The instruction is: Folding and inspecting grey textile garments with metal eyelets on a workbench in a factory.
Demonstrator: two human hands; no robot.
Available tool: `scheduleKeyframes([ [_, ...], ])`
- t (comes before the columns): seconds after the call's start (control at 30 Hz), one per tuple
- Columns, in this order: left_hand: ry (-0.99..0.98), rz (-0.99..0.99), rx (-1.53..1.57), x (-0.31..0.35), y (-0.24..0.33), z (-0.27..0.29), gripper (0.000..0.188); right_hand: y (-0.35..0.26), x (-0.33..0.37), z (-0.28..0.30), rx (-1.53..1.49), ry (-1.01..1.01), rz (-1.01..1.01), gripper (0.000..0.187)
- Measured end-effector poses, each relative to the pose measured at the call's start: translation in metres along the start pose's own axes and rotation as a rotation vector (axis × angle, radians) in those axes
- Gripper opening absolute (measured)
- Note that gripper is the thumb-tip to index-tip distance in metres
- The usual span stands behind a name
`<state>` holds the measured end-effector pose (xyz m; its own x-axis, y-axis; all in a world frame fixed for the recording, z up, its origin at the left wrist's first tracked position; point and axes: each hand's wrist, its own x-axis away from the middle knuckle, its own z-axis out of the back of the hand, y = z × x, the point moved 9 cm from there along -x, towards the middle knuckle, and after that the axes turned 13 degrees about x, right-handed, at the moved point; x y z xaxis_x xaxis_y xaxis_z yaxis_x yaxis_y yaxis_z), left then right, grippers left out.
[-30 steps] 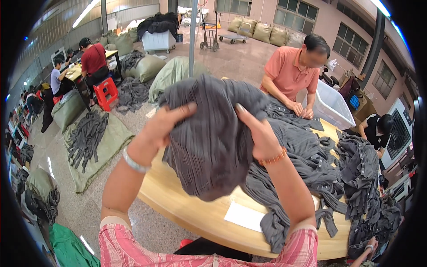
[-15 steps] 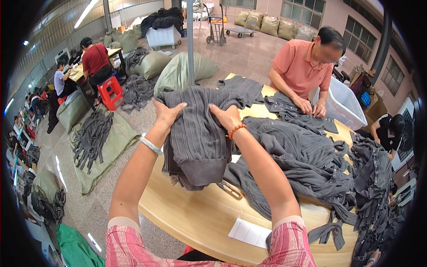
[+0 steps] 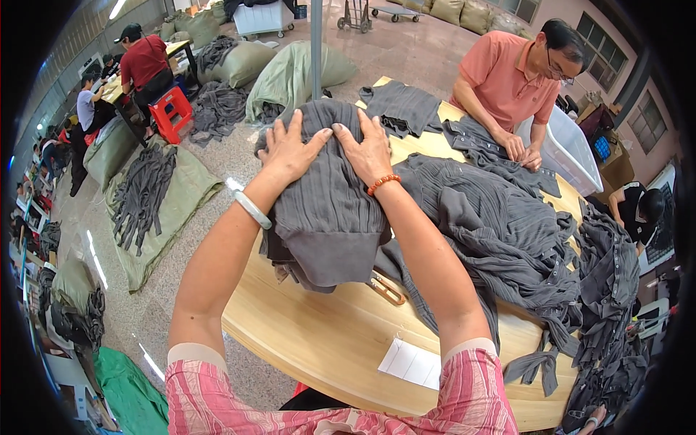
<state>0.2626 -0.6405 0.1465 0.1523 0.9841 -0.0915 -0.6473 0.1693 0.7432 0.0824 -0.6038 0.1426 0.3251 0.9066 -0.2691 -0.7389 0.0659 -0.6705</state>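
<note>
A folded stack of dark grey ribbed garments (image 3: 326, 217) lies in front of me at the table's left end, its plain band toward me. My left hand (image 3: 290, 151) rests flat on the far left part of the stack, fingers spread. Beside it my right hand (image 3: 366, 154) also presses down with fingers stretched out. The thumbs nearly meet. Neither hand grips anything. Partly under the stack's right edge, thread snips with an orange-brown handle (image 3: 389, 291) lie on the wooden table (image 3: 312, 333). A white ruled card (image 3: 411, 362) sits nearer to me.
Loose grey buttoned garments (image 3: 500, 225) heap over the table's right side. Across from me a co-worker in a coral shirt (image 3: 500, 80) handles a grey garment (image 3: 482, 148). A white bin (image 3: 569, 156), a metal pole (image 3: 316, 54) and a green sack (image 3: 290, 80) stand beyond the table.
Both hands have let go of the stack's far edge and now lie flat on top, fingers spread. The stack has settled lower and flatter. My view has tilted down.
</note>
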Motion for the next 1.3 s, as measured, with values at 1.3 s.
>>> scheduleKeyframes([
  [1.3, 0.102, -0.964, 0.1, 0.189, 0.145, 0.039, 0.051, 0.146, 0.359, 0.154, 0.546, -0.064, 0.363, 0.029],
])
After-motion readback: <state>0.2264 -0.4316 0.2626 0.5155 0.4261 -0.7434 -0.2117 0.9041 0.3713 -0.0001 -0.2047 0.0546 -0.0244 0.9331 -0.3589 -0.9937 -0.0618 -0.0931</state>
